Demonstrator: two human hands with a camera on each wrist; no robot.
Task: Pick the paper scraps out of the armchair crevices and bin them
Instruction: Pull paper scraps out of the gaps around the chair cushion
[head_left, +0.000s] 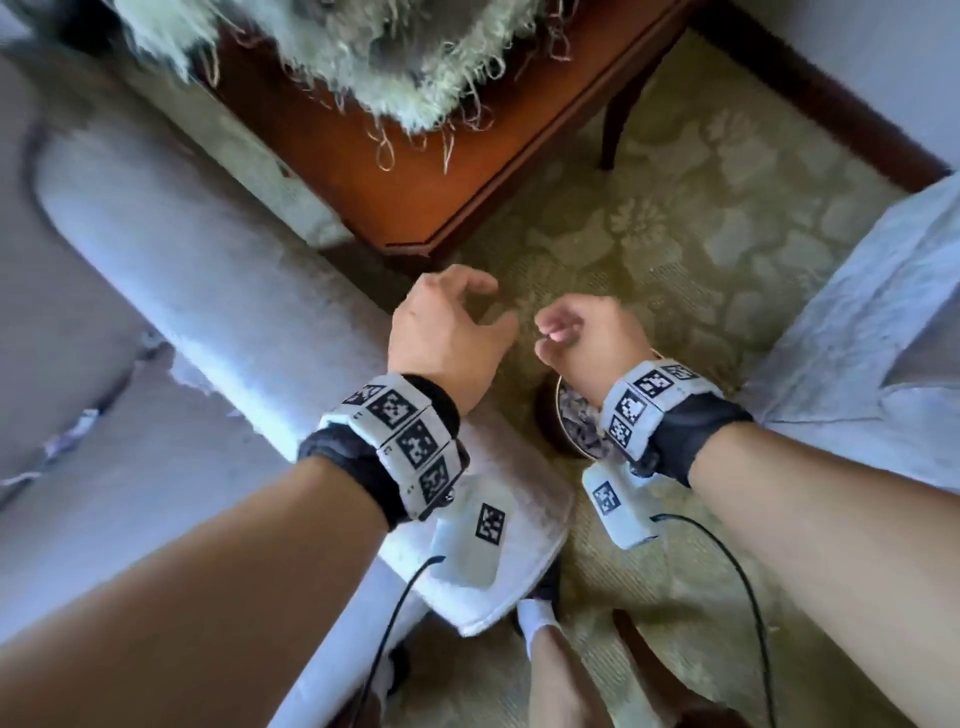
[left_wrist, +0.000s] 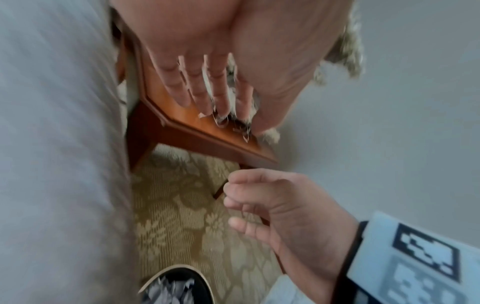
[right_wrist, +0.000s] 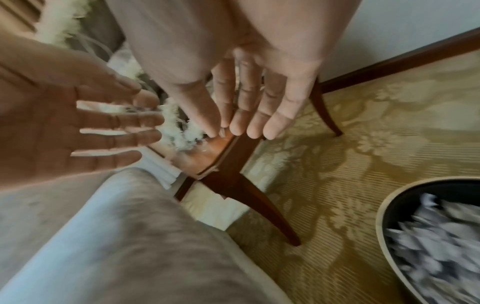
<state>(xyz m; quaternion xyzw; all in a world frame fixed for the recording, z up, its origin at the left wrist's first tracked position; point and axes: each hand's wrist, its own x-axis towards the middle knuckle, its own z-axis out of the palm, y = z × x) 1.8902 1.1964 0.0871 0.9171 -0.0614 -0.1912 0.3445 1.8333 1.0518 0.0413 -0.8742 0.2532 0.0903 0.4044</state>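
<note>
From the head view, the left hand (head_left: 447, 332) floats over the end of the armchair arm (head_left: 223, 291), its fingers spread and bent a little, with nothing in it. The right hand (head_left: 587, 338) is just beside it, over the floor, with its thumb and fingers close together at the tips; whether a tiny bit of paper sits between them is too small to tell. The bin (head_left: 553, 421) stands on the carpet (head_left: 675, 249) under the right wrist, and it has paper scraps (head_left: 579, 421) inside. More paper scraps lie in the crack of the armchair seat (head_left: 78, 421), well apart from both hands. A wooden table (head_left: 415, 171) with a fluffy throw (head_left: 363, 57) stands behind. From the left wrist view, the left fingers (left_wrist: 197, 86) are straight and hold nothing, the right hand (left_wrist: 280, 207) is loosely curled below, and the bin's rim (left_wrist: 171, 269) shows at the bottom. From the right wrist view, the right fingers (right_wrist: 259, 107) point down with the thumb touching their tips, the left palm (right_wrist: 52, 127) is wide open, and the bin (right_wrist: 384, 205) of scraps is low on the right.
</note>
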